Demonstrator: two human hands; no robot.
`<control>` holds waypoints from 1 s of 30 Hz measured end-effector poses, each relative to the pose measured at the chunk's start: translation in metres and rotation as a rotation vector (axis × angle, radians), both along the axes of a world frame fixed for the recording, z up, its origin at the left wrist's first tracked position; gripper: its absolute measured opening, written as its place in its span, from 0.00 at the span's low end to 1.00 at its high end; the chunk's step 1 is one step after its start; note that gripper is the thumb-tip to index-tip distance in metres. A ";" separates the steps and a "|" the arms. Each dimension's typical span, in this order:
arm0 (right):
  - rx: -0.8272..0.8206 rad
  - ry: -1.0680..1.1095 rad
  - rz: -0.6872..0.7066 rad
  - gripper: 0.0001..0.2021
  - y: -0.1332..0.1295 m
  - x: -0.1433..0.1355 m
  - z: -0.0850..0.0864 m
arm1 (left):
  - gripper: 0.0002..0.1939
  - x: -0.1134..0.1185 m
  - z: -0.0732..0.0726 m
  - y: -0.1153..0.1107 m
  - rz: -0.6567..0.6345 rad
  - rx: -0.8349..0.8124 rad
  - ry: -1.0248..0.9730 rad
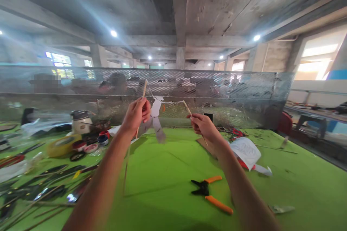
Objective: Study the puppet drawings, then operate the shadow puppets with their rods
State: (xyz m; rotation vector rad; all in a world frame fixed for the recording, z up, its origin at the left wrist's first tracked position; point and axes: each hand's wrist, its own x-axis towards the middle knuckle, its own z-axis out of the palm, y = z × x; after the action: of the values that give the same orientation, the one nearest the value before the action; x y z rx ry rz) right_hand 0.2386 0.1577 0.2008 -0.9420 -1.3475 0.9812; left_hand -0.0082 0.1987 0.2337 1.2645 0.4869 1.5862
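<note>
My left hand (138, 113) is closed around a thin wooden stick (144, 88), which stands nearly upright; its lower length runs down past my forearm. Another thin wooden stick (187, 108), tilted, is pinched in my right hand (202, 125). A pale string (173, 102) links the tips of both sticks. From it, close to my left hand, hangs a white paper figure (156, 110) with strip-like lower parts, slightly blurred. Below my right hand, pliers with orange handles (201, 187) lie spread on the green tabletop (157, 173).
A perforated metal screen (168, 83) borders the table's far side. At left are a roll of yellow tape (63, 145), a kettle-like pot (81, 122), small jars (103, 138) and several dark-handled tools (51, 180). Crumpled white paper (245, 151) lies at right, near a blade-like piece (282, 209).
</note>
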 end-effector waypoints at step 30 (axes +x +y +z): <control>-0.031 -0.615 -0.279 0.09 0.032 0.105 -0.025 | 0.20 -0.040 -0.137 0.057 0.105 -0.134 0.426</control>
State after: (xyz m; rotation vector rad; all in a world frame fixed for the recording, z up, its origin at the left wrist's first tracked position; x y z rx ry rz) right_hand 0.3439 0.1893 0.1762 -1.4866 -1.6415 0.5118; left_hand -0.0484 0.2562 0.0964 1.4964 0.9239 1.3411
